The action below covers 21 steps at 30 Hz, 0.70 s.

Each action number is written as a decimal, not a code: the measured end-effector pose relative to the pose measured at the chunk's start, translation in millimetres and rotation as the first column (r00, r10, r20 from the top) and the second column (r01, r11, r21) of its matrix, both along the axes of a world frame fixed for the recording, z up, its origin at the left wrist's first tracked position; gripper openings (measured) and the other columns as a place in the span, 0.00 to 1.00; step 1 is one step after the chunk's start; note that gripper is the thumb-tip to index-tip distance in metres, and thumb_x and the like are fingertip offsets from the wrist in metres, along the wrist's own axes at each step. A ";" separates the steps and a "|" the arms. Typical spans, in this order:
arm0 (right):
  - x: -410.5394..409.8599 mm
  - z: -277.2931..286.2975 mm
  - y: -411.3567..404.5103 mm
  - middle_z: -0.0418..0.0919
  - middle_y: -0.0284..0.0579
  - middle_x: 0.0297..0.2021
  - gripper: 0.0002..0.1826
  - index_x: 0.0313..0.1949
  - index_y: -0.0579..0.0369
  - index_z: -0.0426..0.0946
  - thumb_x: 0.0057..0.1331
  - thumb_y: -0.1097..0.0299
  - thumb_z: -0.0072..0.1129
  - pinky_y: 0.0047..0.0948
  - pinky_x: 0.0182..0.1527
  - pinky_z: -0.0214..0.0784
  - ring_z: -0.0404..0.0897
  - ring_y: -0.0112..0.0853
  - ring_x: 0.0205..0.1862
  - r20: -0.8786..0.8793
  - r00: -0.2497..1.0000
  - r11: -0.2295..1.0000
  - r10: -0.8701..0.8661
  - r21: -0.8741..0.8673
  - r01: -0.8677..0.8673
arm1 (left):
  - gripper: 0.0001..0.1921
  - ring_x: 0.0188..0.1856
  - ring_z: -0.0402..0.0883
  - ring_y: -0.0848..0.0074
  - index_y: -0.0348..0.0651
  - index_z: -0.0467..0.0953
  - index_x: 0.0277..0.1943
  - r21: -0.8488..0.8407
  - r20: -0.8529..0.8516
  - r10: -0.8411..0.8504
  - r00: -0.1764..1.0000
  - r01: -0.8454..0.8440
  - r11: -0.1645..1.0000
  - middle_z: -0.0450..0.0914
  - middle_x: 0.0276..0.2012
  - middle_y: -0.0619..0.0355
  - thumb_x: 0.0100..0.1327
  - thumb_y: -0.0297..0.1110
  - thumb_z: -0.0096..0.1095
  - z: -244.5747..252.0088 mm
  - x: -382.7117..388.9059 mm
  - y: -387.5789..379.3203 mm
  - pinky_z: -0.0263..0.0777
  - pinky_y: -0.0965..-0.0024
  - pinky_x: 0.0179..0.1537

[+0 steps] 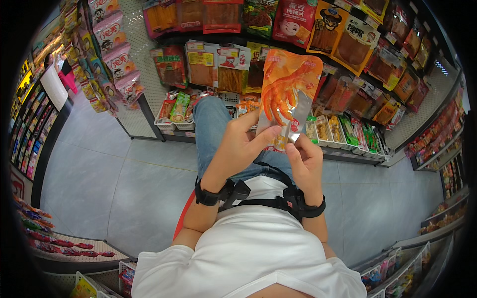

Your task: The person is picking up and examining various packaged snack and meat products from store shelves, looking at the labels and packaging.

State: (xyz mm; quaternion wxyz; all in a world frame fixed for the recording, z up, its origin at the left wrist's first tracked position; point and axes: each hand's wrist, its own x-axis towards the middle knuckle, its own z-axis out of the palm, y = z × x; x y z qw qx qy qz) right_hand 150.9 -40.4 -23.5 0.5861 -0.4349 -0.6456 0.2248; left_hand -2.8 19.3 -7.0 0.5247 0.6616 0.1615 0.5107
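An orange and silver snack pouch (287,85) stands upright before me, above my knees. Its front bears writing and a picture of what look like chicken feet. My left hand (244,139) grips its lower left edge, thumb across the front. At the lower right corner, the thumb and fingers of my right hand (306,158) pinch the pouch. Black straps with small devices circle both wrists. Behind the pouch hang rows of packaged snacks, among them a yellow-and-brown packet (356,44) and a red packet (295,22).
White plastic baskets (185,126) of small packets line the bottom shelf. Pink snack bags (118,61) hang in a strip at left. Grey tiled floor (149,193) surrounds my seat. Further racks stand at both sides and behind me; a person (67,72) is far off at left.
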 end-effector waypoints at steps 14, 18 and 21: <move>-3.3 -1.6 1.4 0.74 0.34 0.27 0.13 0.41 0.67 0.74 0.65 0.67 0.48 0.15 0.29 0.59 0.67 0.16 0.28 -0.114 0.990 0.994 -0.082 0.057 0.089 | 0.11 0.26 0.64 0.87 0.31 0.74 0.34 0.063 0.041 0.029 0.999 -0.031 0.998 0.70 0.22 0.65 0.59 0.33 0.60 -19.3 7.3 14.1 0.60 0.81 0.25; -4.8 -0.7 1.2 0.74 0.34 0.27 0.13 0.41 0.67 0.74 0.65 0.68 0.49 0.14 0.29 0.58 0.66 0.16 0.27 -0.157 0.986 0.998 -0.050 0.041 0.057 | 0.11 0.26 0.65 0.88 0.31 0.75 0.34 0.016 0.056 -0.010 0.998 0.009 1.000 0.71 0.23 0.65 0.59 0.33 0.59 -19.3 8.0 14.1 0.60 0.81 0.26; -5.8 -2.2 1.4 0.74 0.34 0.27 0.13 0.41 0.67 0.74 0.65 0.68 0.49 0.14 0.29 0.58 0.66 0.16 0.27 -0.162 0.984 0.997 -0.071 0.029 0.076 | 0.11 0.26 0.65 0.88 0.32 0.75 0.36 0.025 0.042 -0.011 0.999 0.010 1.000 0.72 0.24 0.65 0.60 0.33 0.59 -20.5 7.2 14.9 0.60 0.81 0.26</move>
